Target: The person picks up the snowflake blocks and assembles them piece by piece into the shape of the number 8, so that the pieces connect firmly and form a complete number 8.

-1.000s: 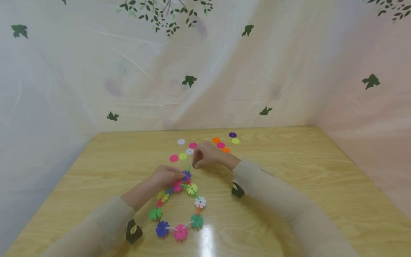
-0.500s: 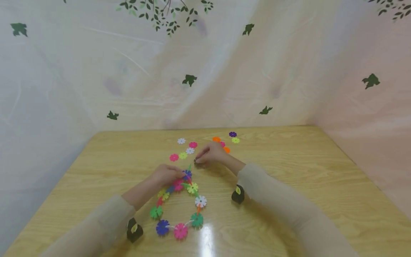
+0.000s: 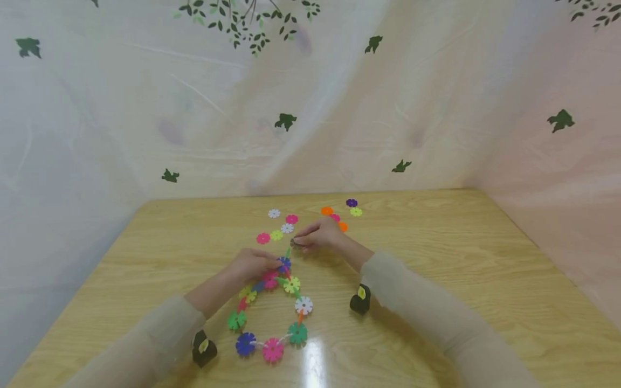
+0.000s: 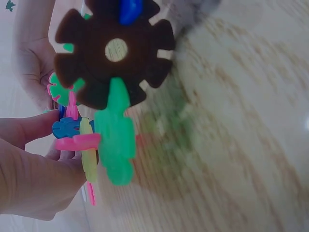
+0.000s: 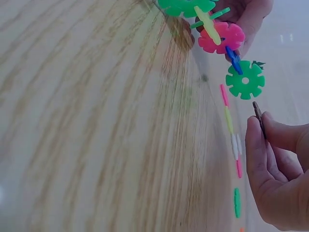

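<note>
In the head view, my left hand pinches a blue notched disc, part of a looped chain of interlocked flower-shaped plastic discs. A green disc stands at the chain's far end. Between thumb and fingers, my right hand holds a brown notched disc, seen edge-on in the right wrist view just below that green disc, with a small gap between them. The loop runs toward the table's front through a white disc and a pink disc. Another brown disc looms close in the left wrist view.
Loose discs lie flat beyond the hands on the wooden table: pink, yellow and white at left, orange and purple at right. A patterned curtain hangs behind. Dark wrist devices sit under both sleeves.
My right hand has turned, bringing the brown disc into sight, and has shifted slightly left toward the green end disc over the last half second. The left hand keeps its hold, almost still.
</note>
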Available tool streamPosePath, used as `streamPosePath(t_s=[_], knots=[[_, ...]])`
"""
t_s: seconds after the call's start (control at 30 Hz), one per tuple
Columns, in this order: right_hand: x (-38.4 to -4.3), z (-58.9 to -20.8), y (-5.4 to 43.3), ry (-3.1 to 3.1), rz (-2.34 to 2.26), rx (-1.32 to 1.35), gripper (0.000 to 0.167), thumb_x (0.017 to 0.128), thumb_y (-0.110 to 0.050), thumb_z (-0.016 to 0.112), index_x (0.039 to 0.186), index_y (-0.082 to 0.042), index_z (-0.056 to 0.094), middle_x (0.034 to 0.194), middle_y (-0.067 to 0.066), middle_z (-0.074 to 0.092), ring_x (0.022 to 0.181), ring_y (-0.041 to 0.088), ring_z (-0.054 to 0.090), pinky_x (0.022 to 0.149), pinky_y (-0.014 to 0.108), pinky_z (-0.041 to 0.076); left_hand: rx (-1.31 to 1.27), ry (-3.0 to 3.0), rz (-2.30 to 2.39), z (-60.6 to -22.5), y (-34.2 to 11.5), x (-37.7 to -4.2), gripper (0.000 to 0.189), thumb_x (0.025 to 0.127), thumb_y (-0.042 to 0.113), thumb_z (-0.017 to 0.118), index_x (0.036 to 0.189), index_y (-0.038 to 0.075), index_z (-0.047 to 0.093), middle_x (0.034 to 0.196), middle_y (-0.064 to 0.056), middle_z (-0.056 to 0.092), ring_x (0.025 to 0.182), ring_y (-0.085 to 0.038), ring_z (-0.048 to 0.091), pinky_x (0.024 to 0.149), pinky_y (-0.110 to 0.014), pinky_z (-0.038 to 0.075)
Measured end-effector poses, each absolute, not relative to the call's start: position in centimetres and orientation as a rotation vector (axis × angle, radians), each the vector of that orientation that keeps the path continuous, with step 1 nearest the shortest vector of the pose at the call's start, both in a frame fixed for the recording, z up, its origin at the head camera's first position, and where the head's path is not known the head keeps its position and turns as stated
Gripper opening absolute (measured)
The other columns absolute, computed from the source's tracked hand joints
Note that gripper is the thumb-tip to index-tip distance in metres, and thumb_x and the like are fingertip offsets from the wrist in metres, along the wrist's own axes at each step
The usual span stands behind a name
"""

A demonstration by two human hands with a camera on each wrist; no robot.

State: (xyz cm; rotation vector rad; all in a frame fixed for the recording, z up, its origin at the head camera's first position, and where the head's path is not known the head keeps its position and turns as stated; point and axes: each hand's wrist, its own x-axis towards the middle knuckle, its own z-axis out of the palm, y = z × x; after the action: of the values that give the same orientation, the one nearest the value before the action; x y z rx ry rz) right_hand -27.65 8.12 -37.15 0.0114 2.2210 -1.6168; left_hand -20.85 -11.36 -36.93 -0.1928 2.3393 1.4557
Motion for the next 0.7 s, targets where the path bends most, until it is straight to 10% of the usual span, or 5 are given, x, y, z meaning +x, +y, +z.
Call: streamPosePath(t_s=[0.7], knots=[[-26.8,-36.8,7.6,2.266,-1.485,-0.091,0.019,0.078,-0.009,0.078,0.096,-0.004,0.075,0.091,0.012,0.076,0.063,0.011,0.067,0.066,0.026,0.061,-0.322,2.456,1.348,-36.9,-10.3,-19.8,0.027,0.086,0.018,0.070,0.108,0.002,0.070,0.122,-0.020,0.064,0.119,-0.038,0.056,0.105,-0.052,0.045]])
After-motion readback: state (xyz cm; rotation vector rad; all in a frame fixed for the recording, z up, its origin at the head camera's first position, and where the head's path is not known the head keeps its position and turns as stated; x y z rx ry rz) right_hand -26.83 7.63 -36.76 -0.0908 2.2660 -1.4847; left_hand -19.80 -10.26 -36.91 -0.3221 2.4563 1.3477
